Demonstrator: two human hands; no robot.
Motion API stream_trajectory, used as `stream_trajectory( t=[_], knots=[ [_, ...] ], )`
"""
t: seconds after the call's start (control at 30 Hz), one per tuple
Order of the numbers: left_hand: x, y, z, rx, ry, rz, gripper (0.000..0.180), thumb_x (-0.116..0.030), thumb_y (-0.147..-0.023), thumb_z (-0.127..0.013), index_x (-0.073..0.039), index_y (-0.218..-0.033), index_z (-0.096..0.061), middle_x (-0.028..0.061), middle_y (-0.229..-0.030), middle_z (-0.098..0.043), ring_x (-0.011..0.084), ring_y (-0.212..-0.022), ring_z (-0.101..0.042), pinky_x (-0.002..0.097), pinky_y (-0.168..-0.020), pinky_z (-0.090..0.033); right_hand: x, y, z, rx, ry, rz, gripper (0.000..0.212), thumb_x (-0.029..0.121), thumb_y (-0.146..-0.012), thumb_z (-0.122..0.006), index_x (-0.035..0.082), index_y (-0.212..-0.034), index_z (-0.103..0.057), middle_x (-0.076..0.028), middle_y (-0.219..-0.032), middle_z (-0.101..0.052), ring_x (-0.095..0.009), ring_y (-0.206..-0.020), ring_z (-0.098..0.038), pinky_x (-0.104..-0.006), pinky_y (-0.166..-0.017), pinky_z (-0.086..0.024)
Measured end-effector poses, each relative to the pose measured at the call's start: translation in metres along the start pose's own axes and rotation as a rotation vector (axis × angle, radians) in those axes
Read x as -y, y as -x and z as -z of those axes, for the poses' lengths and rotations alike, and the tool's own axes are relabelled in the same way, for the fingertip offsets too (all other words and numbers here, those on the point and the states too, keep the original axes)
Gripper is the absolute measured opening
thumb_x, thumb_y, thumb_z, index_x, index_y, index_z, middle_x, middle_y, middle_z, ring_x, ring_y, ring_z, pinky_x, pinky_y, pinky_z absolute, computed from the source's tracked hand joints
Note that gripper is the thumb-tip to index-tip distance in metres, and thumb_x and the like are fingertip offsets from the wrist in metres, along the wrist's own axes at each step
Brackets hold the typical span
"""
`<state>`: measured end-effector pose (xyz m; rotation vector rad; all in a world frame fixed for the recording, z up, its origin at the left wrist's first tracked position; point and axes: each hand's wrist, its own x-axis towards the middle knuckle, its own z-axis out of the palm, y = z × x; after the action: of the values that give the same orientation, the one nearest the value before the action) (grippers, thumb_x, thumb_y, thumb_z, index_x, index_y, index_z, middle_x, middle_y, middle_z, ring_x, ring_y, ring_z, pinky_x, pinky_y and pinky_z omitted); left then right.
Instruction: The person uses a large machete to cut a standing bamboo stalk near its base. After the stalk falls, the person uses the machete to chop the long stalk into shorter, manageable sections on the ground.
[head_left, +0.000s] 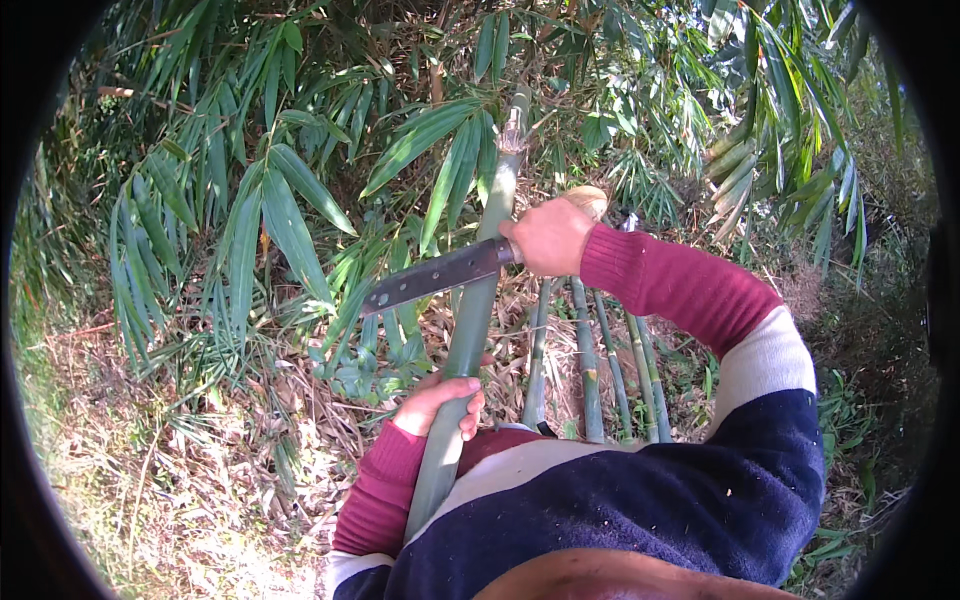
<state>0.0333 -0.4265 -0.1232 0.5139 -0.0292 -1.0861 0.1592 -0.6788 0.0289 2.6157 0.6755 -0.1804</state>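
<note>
My left hand (pixel 440 405) is wrapped round a thick green bamboo pole (pixel 470 330). The pole slants from beside my body up and away, and its far part reaches into the leaves. In my right hand (pixel 552 238) is a machete (pixel 430 279), gripped by its handle, whose pale rounded end shows past my fist. Its dark, broad blade points left and lies across the pole, above my left hand. Whether the blade touches the pole I cannot tell.
Several thinner bamboo poles (pixel 587 370) lie to the right of the held one. Long bamboo leaves (pixel 290 215) hang at the left, and more leaves (pixel 800 100) at the upper right. Dry leaf litter (pixel 230 450) covers the ground.
</note>
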Motion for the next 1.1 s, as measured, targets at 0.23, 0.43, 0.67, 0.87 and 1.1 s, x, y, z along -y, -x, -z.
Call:
stream_trajectory(
  t=[0.23, 0.43, 0.67, 0.87, 1.1],
  knots=[
    [0.012, -0.017, -0.007, -0.008, -0.077, -0.002, 0.054, -0.019, -0.091, -0.065, -0.008, -0.140, -0.046, 0.0043, -0.076, -0.057, 0.0159, -0.052, -0.056, 0.0318, -0.047, -0.048, -0.066, -0.005, -0.023, -0.215, 0.321, -0.355, 0.017, 0.018, -0.091, -0.058, 0.008, -0.086, -0.071, -0.010, -0.079, -0.072, -0.025, -0.077, -0.074, -0.0389, -0.067, -0.058],
    [0.008, -0.002, -0.009, -0.061, -0.087, -0.010, 0.052, -0.018, -0.090, -0.066, -0.005, -0.137, -0.049, 0.0039, -0.075, -0.057, 0.0154, -0.049, -0.056, 0.0319, -0.046, -0.049, 0.017, -0.012, 0.030, 0.161, 0.169, -0.057, 0.015, 0.014, -0.085, -0.061, 0.004, -0.091, -0.071, -0.014, -0.081, -0.072, -0.029, -0.078, -0.073, -0.0406, -0.070, -0.059],
    [0.004, 0.000, -0.010, -0.061, -0.084, -0.042, 0.033, -0.020, -0.089, -0.071, -0.005, -0.114, -0.054, 0.0053, -0.075, -0.060, 0.0147, -0.051, -0.058, 0.0310, -0.045, -0.050, -0.013, -0.033, 0.012, 0.050, 0.302, -0.211, 0.021, 0.016, -0.084, -0.062, 0.007, -0.100, -0.069, -0.016, -0.084, -0.072, -0.031, -0.079, -0.073, -0.0422, -0.071, -0.059],
    [-0.001, 0.001, -0.001, -0.064, -0.077, -0.018, 0.038, -0.019, -0.090, -0.070, -0.005, -0.121, -0.053, 0.0062, -0.075, -0.060, 0.0159, -0.051, -0.059, 0.0327, -0.045, -0.051, -0.068, -0.010, 0.014, 0.084, 0.083, -0.403, 0.024, 0.017, -0.085, -0.060, 0.006, -0.105, -0.067, -0.016, -0.082, -0.071, -0.032, -0.076, -0.072, -0.0460, -0.073, -0.059],
    [-0.013, 0.008, 0.024, -0.044, -0.064, -0.050, 0.050, -0.015, -0.094, -0.061, -0.007, -0.141, -0.044, 0.0072, -0.077, -0.057, 0.0177, -0.054, -0.058, 0.0341, -0.048, -0.050, 0.034, -0.031, 0.006, 0.105, -0.041, -0.142, 0.033, 0.014, -0.082, -0.059, 0.012, -0.115, -0.063, -0.017, -0.080, -0.070, -0.036, -0.075, -0.071, -0.0487, -0.068, -0.057]
  ],
)
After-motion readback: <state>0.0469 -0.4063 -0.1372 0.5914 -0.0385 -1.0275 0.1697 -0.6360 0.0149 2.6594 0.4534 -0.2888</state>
